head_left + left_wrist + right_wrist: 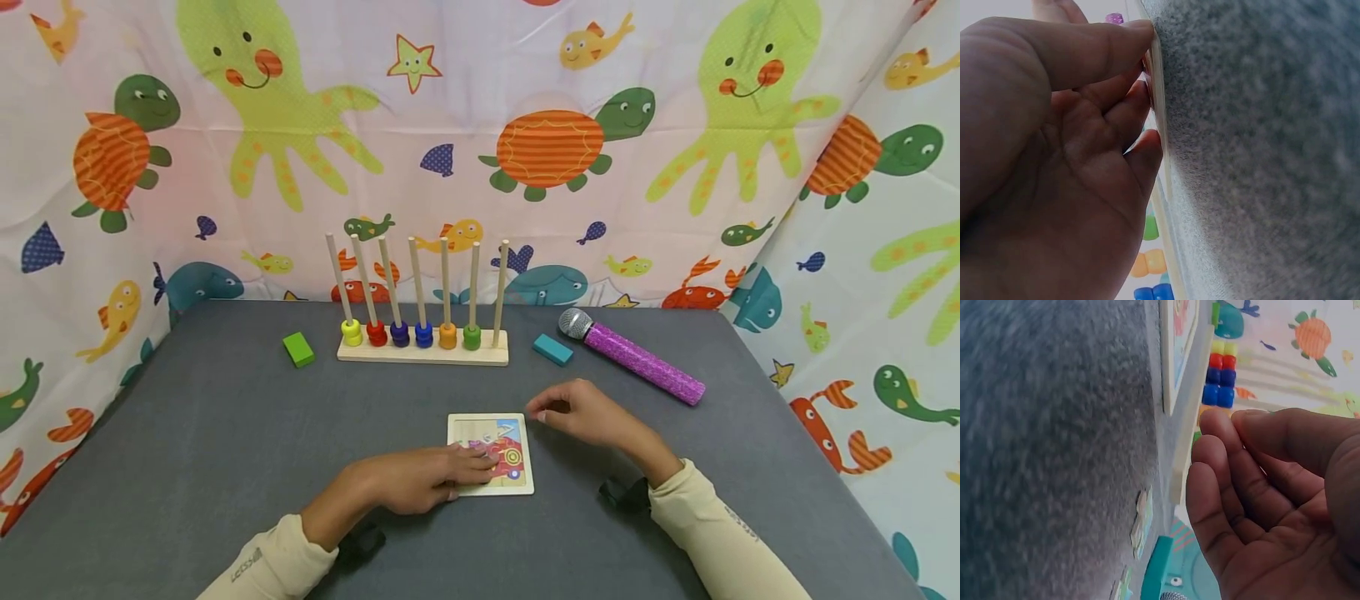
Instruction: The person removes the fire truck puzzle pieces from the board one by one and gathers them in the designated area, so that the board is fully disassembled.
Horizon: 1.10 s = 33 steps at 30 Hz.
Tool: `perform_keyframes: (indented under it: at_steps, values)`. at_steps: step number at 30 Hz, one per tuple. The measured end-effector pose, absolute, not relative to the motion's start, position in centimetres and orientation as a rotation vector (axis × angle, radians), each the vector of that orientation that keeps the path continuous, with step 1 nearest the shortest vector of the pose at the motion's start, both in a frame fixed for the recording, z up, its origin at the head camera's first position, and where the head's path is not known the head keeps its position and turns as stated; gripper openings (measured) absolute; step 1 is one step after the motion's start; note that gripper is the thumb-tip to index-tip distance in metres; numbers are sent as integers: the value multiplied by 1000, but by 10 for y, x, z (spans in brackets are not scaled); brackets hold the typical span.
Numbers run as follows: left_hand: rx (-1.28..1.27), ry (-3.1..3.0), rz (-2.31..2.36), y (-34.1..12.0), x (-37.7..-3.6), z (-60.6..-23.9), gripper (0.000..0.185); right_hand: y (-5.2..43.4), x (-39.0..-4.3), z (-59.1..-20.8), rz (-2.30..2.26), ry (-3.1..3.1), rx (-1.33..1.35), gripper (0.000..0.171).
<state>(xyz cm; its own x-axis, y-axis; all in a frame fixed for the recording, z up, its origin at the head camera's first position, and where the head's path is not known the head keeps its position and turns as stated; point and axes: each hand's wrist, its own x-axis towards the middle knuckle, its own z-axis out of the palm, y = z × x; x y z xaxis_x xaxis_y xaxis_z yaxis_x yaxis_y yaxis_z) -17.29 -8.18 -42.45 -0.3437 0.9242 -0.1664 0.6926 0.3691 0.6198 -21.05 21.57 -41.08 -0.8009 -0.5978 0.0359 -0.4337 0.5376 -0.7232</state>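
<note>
A small wooden picture puzzle board (517, 471) lies flat in the middle of the grey table (225, 433). My left hand (450, 471) rests on the board's left half with straight fingers; the left wrist view shows the fingertips (1141, 94) pressing the board's edge (1161, 162). My right hand (573, 412) hovers just right of the board's far right corner, fingers loosely curled, thumb near the index tip. Nothing shows between its fingers (1216, 456) in the right wrist view. Small flat puzzle pieces (1141, 522) lie on the table close to that hand.
A wooden peg rack (422, 350) with coloured beads on its rods stands behind the board. A green block (298, 349) lies left of it, a teal block (552, 349) and a purple microphone (637, 360) right of it. Patterned curtains surround the table.
</note>
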Motion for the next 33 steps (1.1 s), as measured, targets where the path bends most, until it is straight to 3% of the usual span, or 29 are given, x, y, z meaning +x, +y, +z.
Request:
perform_keyframes:
  at_steps: [16,33]
  values:
    - [1415,2153,639,-88,-171,-423,51,175,-207,-408,-1038,2518,-1038,19]
    - [1391,2134,640,-83,-172,-424,53,172,-212,-413,-994,2481,-1021,20]
